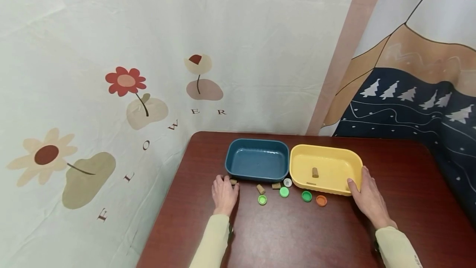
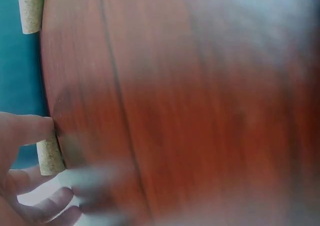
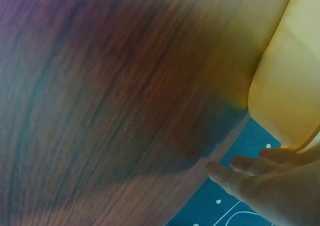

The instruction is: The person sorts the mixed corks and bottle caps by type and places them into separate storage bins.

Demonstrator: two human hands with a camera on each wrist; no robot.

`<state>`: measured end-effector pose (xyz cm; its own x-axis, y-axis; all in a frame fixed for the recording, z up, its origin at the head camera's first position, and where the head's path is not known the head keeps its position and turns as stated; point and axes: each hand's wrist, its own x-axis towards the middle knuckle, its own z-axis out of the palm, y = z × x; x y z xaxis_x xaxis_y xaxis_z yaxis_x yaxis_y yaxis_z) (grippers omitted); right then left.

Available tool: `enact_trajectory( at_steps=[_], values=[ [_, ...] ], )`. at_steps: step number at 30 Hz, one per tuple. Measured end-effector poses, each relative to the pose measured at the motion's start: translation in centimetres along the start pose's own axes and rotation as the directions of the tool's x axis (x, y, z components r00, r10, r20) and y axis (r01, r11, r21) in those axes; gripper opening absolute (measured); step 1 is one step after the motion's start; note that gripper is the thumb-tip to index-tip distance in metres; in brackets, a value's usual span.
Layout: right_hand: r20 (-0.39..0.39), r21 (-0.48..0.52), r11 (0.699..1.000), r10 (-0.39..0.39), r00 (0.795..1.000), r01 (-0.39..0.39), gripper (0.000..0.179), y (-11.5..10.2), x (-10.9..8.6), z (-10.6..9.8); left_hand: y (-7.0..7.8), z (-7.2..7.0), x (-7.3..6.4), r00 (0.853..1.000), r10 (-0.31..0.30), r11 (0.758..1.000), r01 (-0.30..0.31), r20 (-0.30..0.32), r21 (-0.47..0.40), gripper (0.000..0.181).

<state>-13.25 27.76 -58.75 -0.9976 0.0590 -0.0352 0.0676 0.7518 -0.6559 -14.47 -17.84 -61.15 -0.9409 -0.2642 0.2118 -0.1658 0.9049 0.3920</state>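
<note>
The left hand (image 1: 224, 195) is reaching forward from the left, its back facing up, and its fingers are bending down to pinch a left cork (image 1: 233, 182) beside the near-left corner of a blue tray (image 1: 257, 178). In the left wrist view that cork is showing between the thumb and a finger, with the remaining fingers bending below it. The right hand (image 1: 370, 197) is holding the near-right corner of a yellow tray (image 1: 349, 168), the thumb lying over the near rim and the fingers extending along the outside of the right end. Both forearms are angling in from the near side in pale sleeves (image 1: 211, 241). Capital letters reading F L O W E R are running along the wall hanging (image 1: 260, 32); marks on the white cap (image 1: 287, 182) and the right cuff are appearing too small to read. The trays are standing side by side, close together, within the far edge of the desk (image 1: 297, 235). A second cork (image 1: 260, 189), a third cork (image 1: 276, 185) and the caps, including an orange cap (image 1: 321, 200) and a dark green cap (image 1: 306, 196), are lying along the near sides of the trays; a fourth cork (image 1: 315, 172) is resting inside the yellow one. The desk's left edge is running near the left hand, and bare wood is stretching between the forearms and rightward from the right hand.
</note>
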Motion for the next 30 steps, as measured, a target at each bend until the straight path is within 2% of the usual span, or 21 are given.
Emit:
enact_trajectory(
  at_steps=[4,11,16,22,26,30],
  values=[
    [0.009,0.005,1.000,0.008,1.000,-0.008,0.086,0.0,0.0,-0.1,-0.3,-0.2,-0.3,1.000,0.019,1.000,-0.019,-0.015,0.006,0.033],
    [0.016,0.007,1.000,0.010,1.000,-0.010,0.086,0.0,-0.2,-0.2,-1.3,0.2,-0.7,0.998,0.053,0.998,-0.054,-0.029,-0.019,0.041],
    [0.018,0.007,1.000,0.009,1.000,-0.009,0.087,-0.1,-0.2,-0.2,-1.0,-0.8,-1.2,0.999,0.041,0.998,-0.041,-0.012,-0.051,0.043],
    [0.022,0.007,1.000,0.016,1.000,-0.016,0.087,-0.1,-0.2,-0.3,-1.1,-1.2,-1.5,0.999,0.046,0.997,-0.046,-0.005,-0.065,0.030],
    [0.027,0.008,1.000,0.018,0.999,-0.018,0.087,0.0,-0.2,-0.3,-1.4,-1.5,-1.7,0.998,0.066,0.996,-0.067,-0.014,-0.057,0.032],
    [0.026,0.011,1.000,0.013,1.000,-0.013,0.087,0.0,-0.2,-0.3,-1.6,-2.0,-2.2,0.994,0.092,0.994,-0.095,-0.052,-0.062,0.034]
  ],
)
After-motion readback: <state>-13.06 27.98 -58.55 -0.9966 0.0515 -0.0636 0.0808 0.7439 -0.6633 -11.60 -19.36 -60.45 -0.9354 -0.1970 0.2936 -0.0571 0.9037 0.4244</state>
